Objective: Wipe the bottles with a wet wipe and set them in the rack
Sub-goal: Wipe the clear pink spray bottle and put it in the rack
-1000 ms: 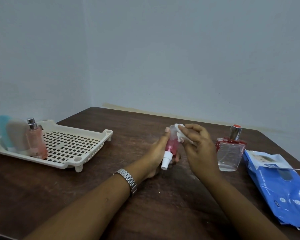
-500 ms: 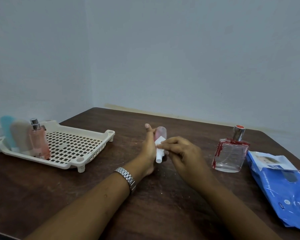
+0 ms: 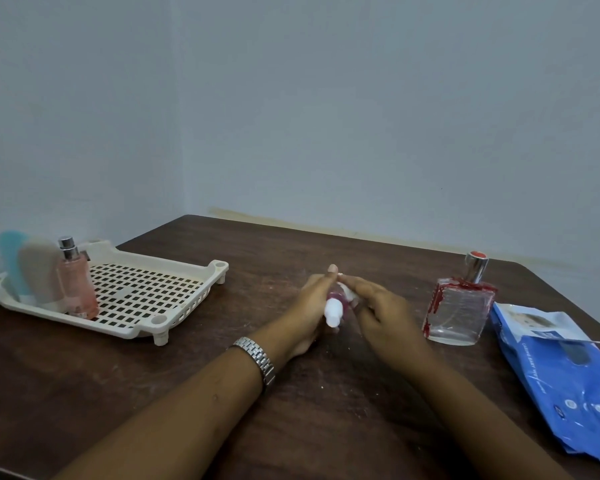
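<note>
Midway across the surface, the left hand grips a small pink bottle, white cap toward the camera. The right hand curls a wet wipe round its body. The rack stands well left.

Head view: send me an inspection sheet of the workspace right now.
Surface: dark wooden table, scuffed, pale specks.
Job's things: cream rack holds three bottles; small pink bottle in hand; clear red-trimmed bottle stands outside the rack.
Clutter: blue wipe pack, flap open, right of it.
Grippers: left hand grips the small pink bottle; right hand holds wet wipe against it.
Cables: nothing seen.
Surroundings: plain pale walls; wristwatch on left wrist.
</note>
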A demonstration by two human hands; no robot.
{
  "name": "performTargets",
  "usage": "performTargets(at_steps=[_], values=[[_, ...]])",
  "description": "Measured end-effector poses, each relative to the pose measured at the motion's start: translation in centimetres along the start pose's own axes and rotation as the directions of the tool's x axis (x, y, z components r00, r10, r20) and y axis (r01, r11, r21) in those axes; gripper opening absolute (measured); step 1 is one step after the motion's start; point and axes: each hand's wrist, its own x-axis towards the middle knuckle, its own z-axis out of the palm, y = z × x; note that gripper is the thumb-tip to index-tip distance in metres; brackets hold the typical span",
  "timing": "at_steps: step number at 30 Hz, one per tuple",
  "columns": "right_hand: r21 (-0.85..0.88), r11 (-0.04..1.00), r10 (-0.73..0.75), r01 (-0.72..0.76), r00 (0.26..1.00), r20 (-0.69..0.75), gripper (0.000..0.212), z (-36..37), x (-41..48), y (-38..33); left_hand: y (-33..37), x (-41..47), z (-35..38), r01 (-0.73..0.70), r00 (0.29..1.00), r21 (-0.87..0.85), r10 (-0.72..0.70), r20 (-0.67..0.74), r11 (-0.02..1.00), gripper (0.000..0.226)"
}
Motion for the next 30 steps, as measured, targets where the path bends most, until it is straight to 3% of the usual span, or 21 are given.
performTargets(at_steps=[6,10,14,18,23,26,30], values=[[0.043,0.997,-0.069,0.068,0.998,0.007,0.058,0.9,-0.3,-0.2,0.3,0.2,-0.5,0.034,0.992,-0.134,-0.050,-0.117,0.990,0.037],[0.058,0.992,-0.117,0.114,0.992,0.050,0.053,0.6,-0.5,-0.7,0.3,0.0,-0.7,0.112,0.993,-0.140,-0.117,-0.022,0.984,0.074],[-0.007,0.986,-0.165,0.165,0.985,-0.054,0.035,0.9,-0.2,-0.6,0.6,-0.3,-0.7,0.166,0.982,0.050,-0.170,0.087,0.985,0.093],[0.110,0.991,-0.052,0.071,0.984,-0.168,0.025,0.0,0.2,0.0,0.3,-0.5,-1.0,-0.024,0.973,0.318,-0.051,0.223,0.948,0.088],[0.354,0.935,0.089,-0.010,0.974,-0.207,0.023,-1.1,0.4,0.2,0.0,-0.1,-1.9,-0.192,0.913,0.422,0.004,0.408,0.886,0.043],[0.357,0.932,0.157,-0.057,0.953,-0.258,0.026,-1.5,0.4,0.4,-0.1,-0.1,-2.1,-0.216,0.915,0.484,0.003,0.403,0.848,0.035],[0.288,0.947,0.244,-0.139,0.895,-0.373,0.026,-1.5,0.6,1.5,-0.4,0.0,-1.6,-0.345,0.915,0.535,0.150,0.375,0.771,0.044]])
